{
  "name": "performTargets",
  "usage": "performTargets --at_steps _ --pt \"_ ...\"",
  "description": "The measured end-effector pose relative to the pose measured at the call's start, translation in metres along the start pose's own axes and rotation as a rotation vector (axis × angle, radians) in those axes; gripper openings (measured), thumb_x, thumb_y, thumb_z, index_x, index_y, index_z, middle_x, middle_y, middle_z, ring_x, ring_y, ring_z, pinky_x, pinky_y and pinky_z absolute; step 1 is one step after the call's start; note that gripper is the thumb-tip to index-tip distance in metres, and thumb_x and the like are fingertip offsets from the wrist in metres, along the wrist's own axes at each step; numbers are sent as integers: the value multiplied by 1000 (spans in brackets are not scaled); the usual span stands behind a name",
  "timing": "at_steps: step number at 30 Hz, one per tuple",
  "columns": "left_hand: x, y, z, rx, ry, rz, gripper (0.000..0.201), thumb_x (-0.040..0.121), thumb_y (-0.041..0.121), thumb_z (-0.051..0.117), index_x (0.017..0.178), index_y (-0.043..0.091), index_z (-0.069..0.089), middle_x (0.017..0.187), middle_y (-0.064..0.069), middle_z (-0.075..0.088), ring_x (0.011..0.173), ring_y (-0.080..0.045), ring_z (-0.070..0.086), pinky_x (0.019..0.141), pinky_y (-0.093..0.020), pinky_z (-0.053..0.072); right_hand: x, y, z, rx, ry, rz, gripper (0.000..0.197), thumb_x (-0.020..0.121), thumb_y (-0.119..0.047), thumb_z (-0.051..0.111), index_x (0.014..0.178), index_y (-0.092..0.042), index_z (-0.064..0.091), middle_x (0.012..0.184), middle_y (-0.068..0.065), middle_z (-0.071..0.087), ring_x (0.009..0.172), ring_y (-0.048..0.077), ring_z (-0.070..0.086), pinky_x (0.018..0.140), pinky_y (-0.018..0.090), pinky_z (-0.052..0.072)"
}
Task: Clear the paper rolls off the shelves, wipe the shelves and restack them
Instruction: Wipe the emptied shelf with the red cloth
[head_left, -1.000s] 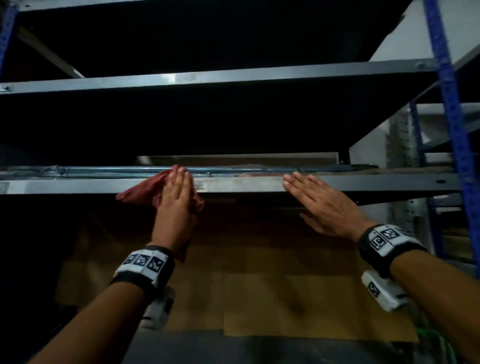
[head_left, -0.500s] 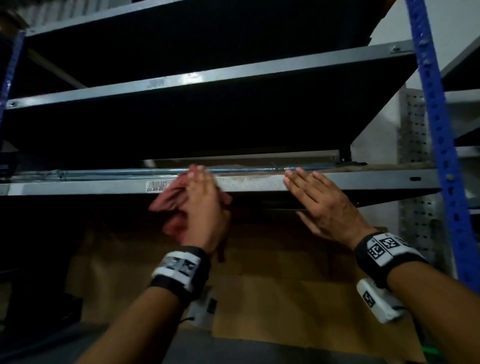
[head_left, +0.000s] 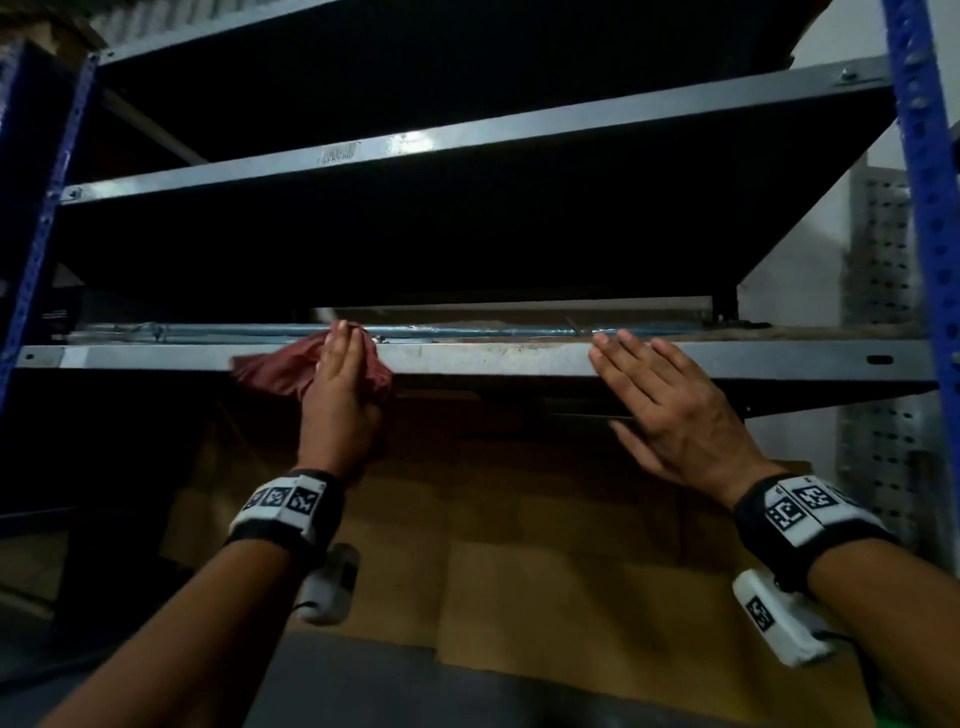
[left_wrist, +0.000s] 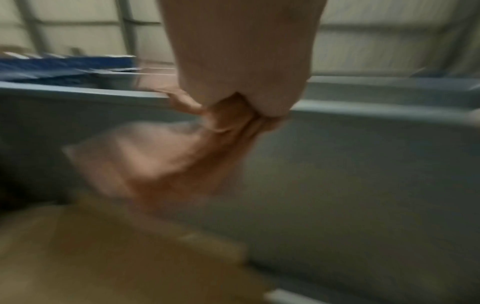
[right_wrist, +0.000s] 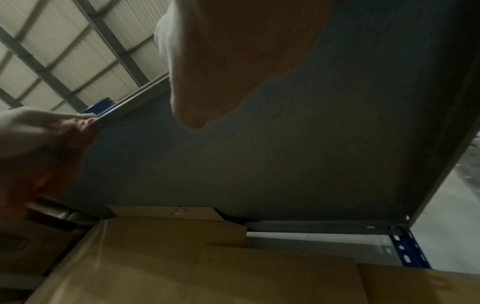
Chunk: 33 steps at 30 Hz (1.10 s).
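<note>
My left hand (head_left: 340, 364) grips a red cloth (head_left: 270, 366) and presses it against the front lip of the grey metal shelf (head_left: 493, 357). In the blurred left wrist view the cloth (left_wrist: 155, 160) hangs bunched from under the palm. Further right, my right hand (head_left: 660, 395) lies flat on the same lip with straight fingers and holds nothing. A long bluish roll (head_left: 234, 330) lies lengthwise on the shelf just behind the lip. Most of the shelf top is hidden from this low angle.
Brown cardboard boxes (head_left: 545, 571) fill the level below the shelf and also show in the right wrist view (right_wrist: 207, 267). Another grey shelf (head_left: 467, 135) runs above. A blue perforated upright (head_left: 930, 208) stands at the right, another at the left.
My left hand slid the cloth right along the shelf lip toward the right hand, then back left. The right hand has stayed flat on the lip.
</note>
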<state>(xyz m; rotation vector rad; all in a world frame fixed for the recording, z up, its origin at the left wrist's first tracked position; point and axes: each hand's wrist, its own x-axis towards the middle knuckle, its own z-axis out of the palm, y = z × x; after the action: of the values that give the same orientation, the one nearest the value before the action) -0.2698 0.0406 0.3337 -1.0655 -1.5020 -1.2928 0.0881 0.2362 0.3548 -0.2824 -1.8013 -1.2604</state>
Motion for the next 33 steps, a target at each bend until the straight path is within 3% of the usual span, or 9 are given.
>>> performTargets --at_steps 4,9,12,14,16,19,24,29,33 --pt "-22 89 28 2 14 -33 102 80 -5 64 167 6 10 175 -12 0 162 -27 -4 131 -49 14 -1 -3 -1 9 2 14 91 95 -37 68 165 -6 19 172 16 14 159 31 16 126 53 24" --pt "-52 196 60 -161 -117 360 92 92 0 57 168 11 6 175 -5 -12 160 -17 -19 131 -36 -6 -1 -2 -4 24 26 12 98 85 -20 79 164 -6 22 172 15 18 159 30 19 126 52 26" --pt "-32 171 49 -155 -168 551 80 99 30 62 166 13 22 176 -7 6 161 -17 -7 132 -35 6 -1 -1 -5 20 10 -3 96 87 -20 78 164 -6 22 172 14 18 159 29 19 126 53 27" --pt "-19 124 39 -186 -149 491 79 98 37 64 166 23 26 175 -2 15 161 -15 7 129 -33 20 -1 1 -6 17 -7 -8 90 92 -23 72 164 -7 21 172 15 16 160 29 17 126 53 26" --pt "-10 65 26 -205 -103 341 85 96 19 68 167 31 23 175 7 12 160 -12 14 127 -32 28 -2 1 -5 10 -14 -6 83 98 -29 62 165 -7 19 173 15 14 160 29 15 127 53 25" --pt "-5 7 8 -183 -37 154 98 86 -11 61 167 27 22 175 11 8 160 -8 10 130 -33 19 -2 -4 -6 1 -54 20 84 97 -42 53 165 -7 18 173 16 13 160 30 13 126 55 25" --pt "-18 74 10 -128 -45 -55 103 80 -5 62 168 12 10 176 -6 -6 161 -23 -9 132 -43 2 -3 -12 -14 -4 -83 59 84 98 -45 52 165 -7 18 173 16 12 160 31 11 124 57 27" --pt "-43 192 34 -172 -268 368 91 95 6 55 166 5 -1 173 -14 -18 158 -28 -24 128 -41 -13 1 -13 -27 29 -184 71 96 94 -30 69 166 -10 10 174 11 7 161 28 5 127 54 21" --pt "-38 200 42 -116 -304 480 114 88 32 77 166 2 -1 173 -18 -14 160 -32 -16 131 -48 -2 -5 -2 -45 57 -272 66 101 87 -15 71 166 -8 9 174 10 8 161 26 6 129 50 20"
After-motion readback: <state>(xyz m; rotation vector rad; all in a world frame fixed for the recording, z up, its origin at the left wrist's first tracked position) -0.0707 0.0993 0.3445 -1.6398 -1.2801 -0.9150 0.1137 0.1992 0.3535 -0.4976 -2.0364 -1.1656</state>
